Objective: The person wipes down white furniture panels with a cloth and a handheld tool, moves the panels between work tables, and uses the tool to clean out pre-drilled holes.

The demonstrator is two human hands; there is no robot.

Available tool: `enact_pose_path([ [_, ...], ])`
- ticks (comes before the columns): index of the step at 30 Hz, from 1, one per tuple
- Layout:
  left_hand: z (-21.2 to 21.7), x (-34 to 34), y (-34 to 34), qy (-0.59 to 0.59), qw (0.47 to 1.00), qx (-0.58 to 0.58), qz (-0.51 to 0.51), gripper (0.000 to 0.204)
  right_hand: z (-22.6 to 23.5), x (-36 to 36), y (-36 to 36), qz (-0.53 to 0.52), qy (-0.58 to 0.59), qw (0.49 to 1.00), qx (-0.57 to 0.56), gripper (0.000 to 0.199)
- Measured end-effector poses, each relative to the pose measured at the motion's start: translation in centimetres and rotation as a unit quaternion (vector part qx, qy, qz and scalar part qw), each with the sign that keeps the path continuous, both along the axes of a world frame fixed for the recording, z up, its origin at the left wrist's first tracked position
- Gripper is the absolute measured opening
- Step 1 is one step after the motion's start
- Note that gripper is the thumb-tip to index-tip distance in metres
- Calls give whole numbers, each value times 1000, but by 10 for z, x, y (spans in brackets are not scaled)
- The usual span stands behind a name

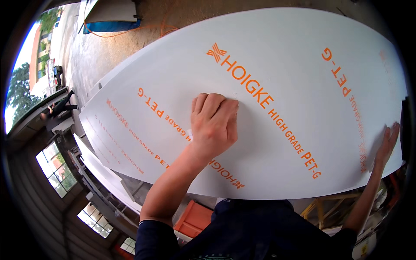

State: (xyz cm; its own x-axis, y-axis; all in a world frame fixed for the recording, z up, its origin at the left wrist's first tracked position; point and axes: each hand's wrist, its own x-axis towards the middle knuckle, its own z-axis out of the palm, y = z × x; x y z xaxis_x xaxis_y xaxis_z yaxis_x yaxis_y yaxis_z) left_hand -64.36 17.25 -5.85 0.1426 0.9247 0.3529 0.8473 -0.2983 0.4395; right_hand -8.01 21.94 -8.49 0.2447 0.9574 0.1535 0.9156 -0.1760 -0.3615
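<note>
A large white plastic sheet point(277, 60) with rows of orange printing spreads in front of me, its near edge close to my body. My left hand point(214, 123) is closed like a fist over the middle of the sheet, fingers curled down against the surface. What those fingers hold, if anything, is hidden. A small pale bit point(189, 134) shows beside that hand's wrist, too small to name. At the sheet's right end, my right hand point(388, 143) lies with its fingers stretched along the surface near the edge.
An orange-red crate point(194, 220) stands below the near edge. Beyond the far left edge are a blue object point(110, 27) and an orange cable point(125, 34) on the floor. Another person point(60, 107) is in the background at left. Other pale sheets point(104, 173) lie at lower left.
</note>
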Motion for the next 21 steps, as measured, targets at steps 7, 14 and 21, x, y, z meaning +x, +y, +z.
enact_pose_path([
  [7, 3, 8, -13, -19, 1000, -20, 13, 20, -58, -55, 126, 100, -267, 956, -70, 69],
  [14, 17, -53, -68, -51, 990, 44, 122, 34, 65, -463, -41, 535, -41, 833, -136, 83],
  [21, 16, -127, -193, 53, 978, 5, 200, 39, 25, -125, 39, 9, -115, 993, -18, 64],
])
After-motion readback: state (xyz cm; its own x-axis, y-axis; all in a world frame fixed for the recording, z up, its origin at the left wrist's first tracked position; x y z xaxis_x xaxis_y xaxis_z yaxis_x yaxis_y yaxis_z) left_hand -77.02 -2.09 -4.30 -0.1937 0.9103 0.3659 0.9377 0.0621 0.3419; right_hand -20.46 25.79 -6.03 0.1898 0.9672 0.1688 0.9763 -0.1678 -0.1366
